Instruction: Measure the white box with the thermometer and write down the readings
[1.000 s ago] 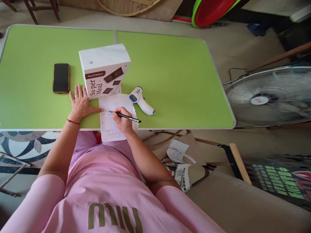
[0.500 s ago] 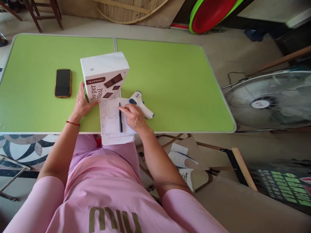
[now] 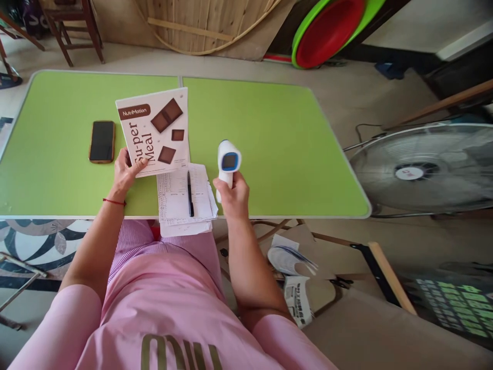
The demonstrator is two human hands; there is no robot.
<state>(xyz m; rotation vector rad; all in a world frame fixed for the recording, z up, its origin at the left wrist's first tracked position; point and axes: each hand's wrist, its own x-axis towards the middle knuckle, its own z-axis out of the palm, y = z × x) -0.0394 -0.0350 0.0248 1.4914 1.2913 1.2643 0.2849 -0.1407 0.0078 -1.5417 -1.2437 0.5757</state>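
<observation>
My left hand [image 3: 127, 172] grips the lower left corner of a white box [image 3: 154, 133] printed "NutriMotion Su-per Meal" with brown bars. The box's printed face is tilted toward me. In my right hand [image 3: 234, 198] is a white and blue infrared thermometer [image 3: 227, 162], held upright by its handle, its small screen facing me. Between my hands lies a stack of written paper sheets [image 3: 173, 198], reaching over the table's front edge. A black pen [image 3: 190, 194] rests on the papers.
A phone in a brown case [image 3: 102, 142] lies left of the box on the green table [image 3: 277, 118]. To the right stands a large fan [image 3: 410, 172]. A folding chair holding papers [image 3: 298, 298] is below the table's right half.
My right hand has taken up the thermometer from the table and raised it upright. The box has tipped so more of its printed front faces me. The pen stays on the papers.
</observation>
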